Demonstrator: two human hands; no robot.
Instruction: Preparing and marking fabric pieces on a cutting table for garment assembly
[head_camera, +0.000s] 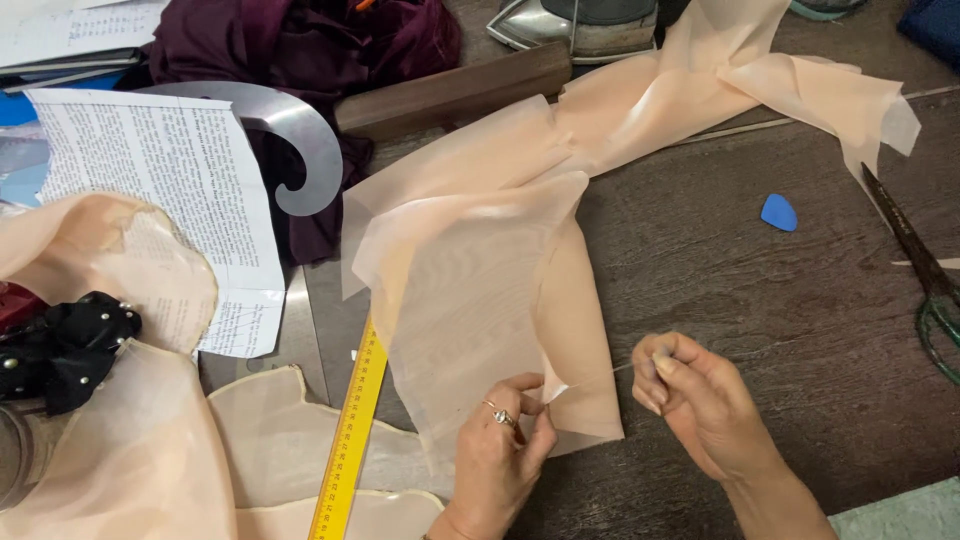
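Dark wooden table (800, 300): left hand (500, 450) pinches peach fabric (480, 270), right hand (700, 400) pinches its thread (622, 368).

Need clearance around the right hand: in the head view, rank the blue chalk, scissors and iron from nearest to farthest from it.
From the right hand:
1. Blue chalk, up and slightly right of it.
2. Scissors, at the right edge.
3. Iron, at the top edge.

No packages, labels, signs or screens in view
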